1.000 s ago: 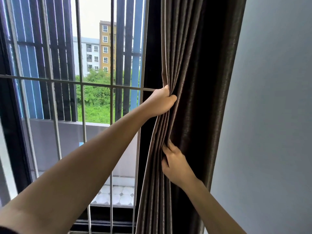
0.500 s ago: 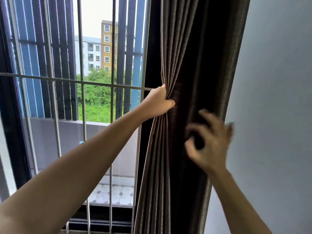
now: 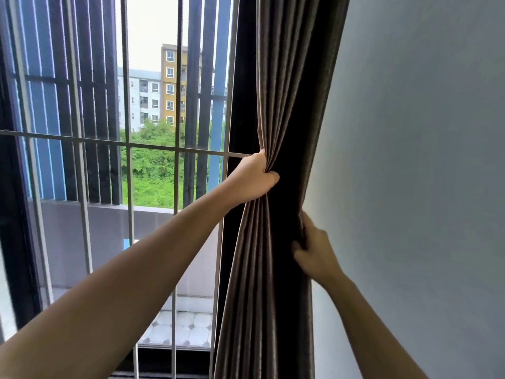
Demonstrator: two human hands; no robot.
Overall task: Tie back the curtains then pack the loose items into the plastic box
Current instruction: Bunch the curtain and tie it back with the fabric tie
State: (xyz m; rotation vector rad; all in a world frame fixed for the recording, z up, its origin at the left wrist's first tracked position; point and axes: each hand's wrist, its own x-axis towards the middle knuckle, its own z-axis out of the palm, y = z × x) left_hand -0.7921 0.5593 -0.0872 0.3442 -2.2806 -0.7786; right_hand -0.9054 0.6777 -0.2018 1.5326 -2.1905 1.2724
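Curtain [image 3: 284, 105] hangs vertically at frame centre, between window bars [image 3: 125, 143] and grey wall [image 3: 423, 160]. Left hand [image 3: 252, 177] clenches its window-side pleats; right hand [image 3: 314, 248], lower, grips the wall-side edge (no tieback visible), so gathering probably runs across.

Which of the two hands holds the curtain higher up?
The left hand. It bunches the curtain folds on the window side, level with the horizontal window bar. The right hand grips the wall-side edge lower down.
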